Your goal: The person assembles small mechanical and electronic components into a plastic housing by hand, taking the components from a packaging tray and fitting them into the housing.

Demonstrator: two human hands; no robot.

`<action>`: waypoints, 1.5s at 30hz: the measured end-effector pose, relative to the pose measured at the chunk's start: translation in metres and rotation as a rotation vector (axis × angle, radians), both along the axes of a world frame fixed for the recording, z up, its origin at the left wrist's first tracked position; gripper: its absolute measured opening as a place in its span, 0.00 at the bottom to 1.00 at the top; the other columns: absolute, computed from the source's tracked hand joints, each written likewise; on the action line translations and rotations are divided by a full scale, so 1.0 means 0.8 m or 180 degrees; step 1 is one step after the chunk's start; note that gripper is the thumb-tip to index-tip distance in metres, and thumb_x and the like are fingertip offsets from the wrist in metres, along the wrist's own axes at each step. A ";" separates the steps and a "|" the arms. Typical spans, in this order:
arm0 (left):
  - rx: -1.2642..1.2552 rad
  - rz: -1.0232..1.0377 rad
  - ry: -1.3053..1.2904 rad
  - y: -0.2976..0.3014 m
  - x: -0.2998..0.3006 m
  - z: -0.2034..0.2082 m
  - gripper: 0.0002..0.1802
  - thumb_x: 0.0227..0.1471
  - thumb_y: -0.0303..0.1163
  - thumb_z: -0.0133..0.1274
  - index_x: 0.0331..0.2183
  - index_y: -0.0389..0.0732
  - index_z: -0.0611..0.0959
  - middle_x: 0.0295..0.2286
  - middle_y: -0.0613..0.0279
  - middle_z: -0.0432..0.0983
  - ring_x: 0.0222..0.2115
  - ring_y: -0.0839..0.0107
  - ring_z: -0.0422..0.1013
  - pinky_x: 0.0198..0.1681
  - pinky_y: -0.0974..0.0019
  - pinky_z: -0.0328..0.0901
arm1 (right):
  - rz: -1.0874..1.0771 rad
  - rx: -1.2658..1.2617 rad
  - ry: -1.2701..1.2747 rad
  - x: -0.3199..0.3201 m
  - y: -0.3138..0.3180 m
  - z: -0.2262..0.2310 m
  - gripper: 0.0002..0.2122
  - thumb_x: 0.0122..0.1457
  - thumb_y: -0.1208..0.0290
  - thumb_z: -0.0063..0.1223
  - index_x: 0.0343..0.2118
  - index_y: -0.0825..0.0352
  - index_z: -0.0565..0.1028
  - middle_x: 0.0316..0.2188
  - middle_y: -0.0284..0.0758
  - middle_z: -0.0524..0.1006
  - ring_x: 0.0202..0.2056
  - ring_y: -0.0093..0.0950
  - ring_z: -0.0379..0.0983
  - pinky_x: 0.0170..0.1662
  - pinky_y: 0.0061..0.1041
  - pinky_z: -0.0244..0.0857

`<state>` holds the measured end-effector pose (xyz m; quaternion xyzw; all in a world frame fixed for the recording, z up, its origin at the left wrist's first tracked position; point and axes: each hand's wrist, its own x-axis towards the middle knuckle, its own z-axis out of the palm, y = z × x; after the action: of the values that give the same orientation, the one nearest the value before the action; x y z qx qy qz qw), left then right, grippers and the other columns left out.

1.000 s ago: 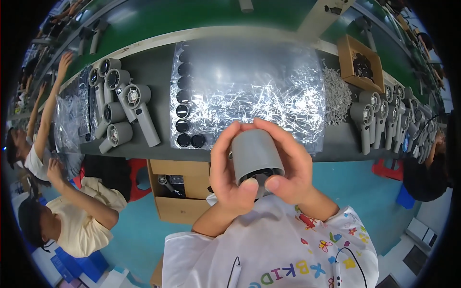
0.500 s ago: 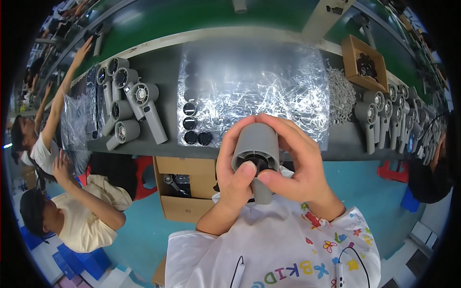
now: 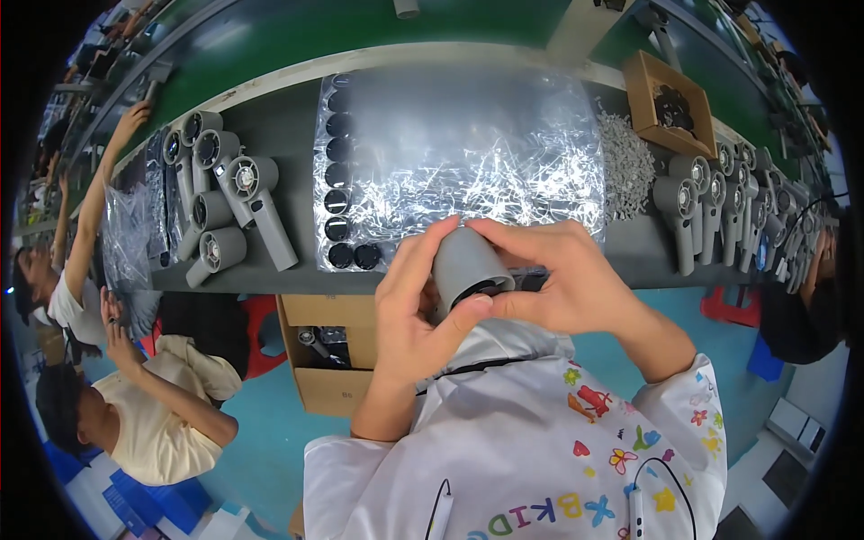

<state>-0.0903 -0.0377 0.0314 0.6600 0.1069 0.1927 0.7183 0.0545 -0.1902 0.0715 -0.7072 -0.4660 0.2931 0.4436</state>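
A grey handheld fan (image 3: 470, 261) is gripped between both of my hands in front of my chest. My left hand (image 3: 414, 310) wraps its left side, with the thumb pressed on the lower rim. My right hand (image 3: 567, 279) holds the right side, fingers over the top and thumb at the rim near the other thumb. The handle is mostly hidden by the hands. Beyond them, a clear plastic sheet (image 3: 450, 135) lies on the bench, and a column of round black caps (image 3: 336, 201) sits along its left edge.
Several grey handheld fans (image 3: 255, 180) lie at the left, and more fans (image 3: 686, 202) at the right. Small grey parts (image 3: 627, 166) are heaped beside an open cardboard box (image 3: 643, 117). Another carton (image 3: 337, 387) stands below the bench. Co-workers (image 3: 135, 414) sit at the left.
The fan has turned in my hands, so its handle no longer shows below. My right hand has shifted, its forearm swinging outward. The whole view has moved slightly.
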 end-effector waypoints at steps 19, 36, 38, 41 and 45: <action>-0.0116 -0.0764 0.0452 0.012 -0.009 0.000 0.53 0.47 0.25 0.68 0.68 0.33 0.58 0.54 0.46 0.72 0.47 0.65 0.76 0.42 0.66 0.73 | 0.0478 -0.0137 0.0576 0.039 -0.010 -0.003 0.37 0.51 0.73 0.72 0.66 0.65 0.67 0.52 0.43 0.80 0.52 0.38 0.79 0.57 0.37 0.72; -0.0334 -0.0781 0.0410 0.012 -0.002 -0.003 0.58 0.44 0.21 0.69 0.69 0.35 0.54 0.55 0.50 0.69 0.49 0.66 0.74 0.47 0.68 0.72 | 0.0174 0.0060 0.0311 0.019 0.002 -0.005 0.37 0.46 0.70 0.77 0.60 0.71 0.71 0.49 0.41 0.81 0.44 0.29 0.81 0.49 0.30 0.74; -0.1102 -0.0572 0.0281 0.010 0.000 -0.008 0.50 0.49 0.38 0.68 0.67 0.38 0.59 0.51 0.52 0.71 0.46 0.63 0.75 0.42 0.64 0.75 | -0.0303 0.0369 0.1323 0.010 0.000 -0.016 0.35 0.53 0.71 0.71 0.63 0.71 0.67 0.57 0.41 0.74 0.50 0.30 0.77 0.51 0.31 0.74; -0.1907 -0.0026 0.0093 -0.006 0.005 -0.010 0.41 0.56 0.51 0.60 0.61 0.39 0.63 0.48 0.54 0.72 0.43 0.63 0.75 0.36 0.62 0.76 | -0.0657 0.0505 0.2214 -0.018 0.003 -0.029 0.33 0.60 0.72 0.64 0.66 0.71 0.62 0.63 0.43 0.67 0.56 0.31 0.73 0.55 0.32 0.72; -0.2257 0.0483 -0.0243 -0.015 0.016 -0.018 0.33 0.61 0.56 0.50 0.56 0.43 0.64 0.49 0.55 0.70 0.42 0.63 0.73 0.42 0.60 0.72 | -0.0693 0.1042 0.2243 -0.047 0.023 -0.040 0.33 0.64 0.68 0.60 0.68 0.74 0.58 0.64 0.45 0.65 0.60 0.34 0.68 0.62 0.34 0.64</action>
<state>-0.0773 -0.0497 0.0167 0.3524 0.1888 0.2208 0.8896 0.0172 -0.1720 0.0396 -0.5287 -0.2483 0.3908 0.7114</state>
